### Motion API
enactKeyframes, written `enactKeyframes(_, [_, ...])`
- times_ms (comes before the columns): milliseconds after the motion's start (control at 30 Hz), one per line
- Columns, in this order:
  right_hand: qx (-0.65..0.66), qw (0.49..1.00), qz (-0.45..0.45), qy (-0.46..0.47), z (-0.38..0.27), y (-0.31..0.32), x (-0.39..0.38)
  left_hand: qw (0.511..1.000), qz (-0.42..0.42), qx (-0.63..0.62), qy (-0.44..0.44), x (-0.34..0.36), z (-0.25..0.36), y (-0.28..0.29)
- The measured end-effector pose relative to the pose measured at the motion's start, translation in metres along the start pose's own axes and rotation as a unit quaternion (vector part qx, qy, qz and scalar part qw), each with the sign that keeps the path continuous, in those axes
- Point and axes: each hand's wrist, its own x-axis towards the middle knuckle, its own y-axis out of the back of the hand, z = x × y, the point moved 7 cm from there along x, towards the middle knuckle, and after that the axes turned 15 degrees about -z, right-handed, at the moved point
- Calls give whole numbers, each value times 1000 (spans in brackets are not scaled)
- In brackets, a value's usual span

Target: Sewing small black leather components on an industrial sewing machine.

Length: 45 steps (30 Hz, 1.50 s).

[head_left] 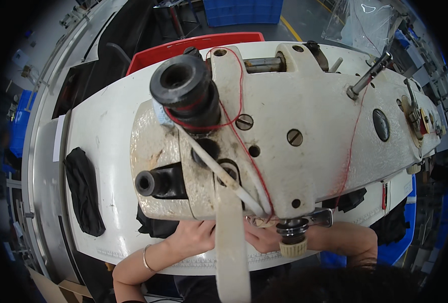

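The cream sewing machine (294,116) fills the middle of the view, with a red thread (353,146) running over its body. Under its head, the left hand (196,235) lies flat with fingers spread on black fabric (156,227) on the white surface (108,151). The right hand (262,237) is near it, mostly hidden by the machine, so I cannot tell its grip. Another black cloth piece (84,189) lies well apart at the left.

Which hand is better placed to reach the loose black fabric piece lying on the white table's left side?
Left, probably. The left hand, with a thin bracelet at its wrist, lies nearer the loose black fabric piece; the right hand sits under the cream sewing machine head, farther away.
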Motion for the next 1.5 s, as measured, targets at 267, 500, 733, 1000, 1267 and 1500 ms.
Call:
enactKeyframes(267, [-3, 1000, 16, 7, 1, -2, 3, 994, -5, 106, -33, -3, 2, -4])
enactKeyframes(500, [128, 989, -68, -4, 12, -51, 7, 978, -167, -88, 88, 20, -33, 28])
enactKeyframes(733, [-29, 999, 22, 29, -11, 3, -2, 995, -53, 84, -26, 44, 28, 68])
enactKeyframes(1000, [20, 999, 39, -8, -55, 17, -23, 971, -215, 97, 32, -35, 95, 22])
enactKeyframes(1267, [38, 993, 108, -27, -56, 31, -22, 890, 250, -272, 268, -84, 40, 55])
enactKeyframes(1500, [42, 998, 41, -2, -62, 10, -23, 737, 398, -472, 275, -84, -9, 54])
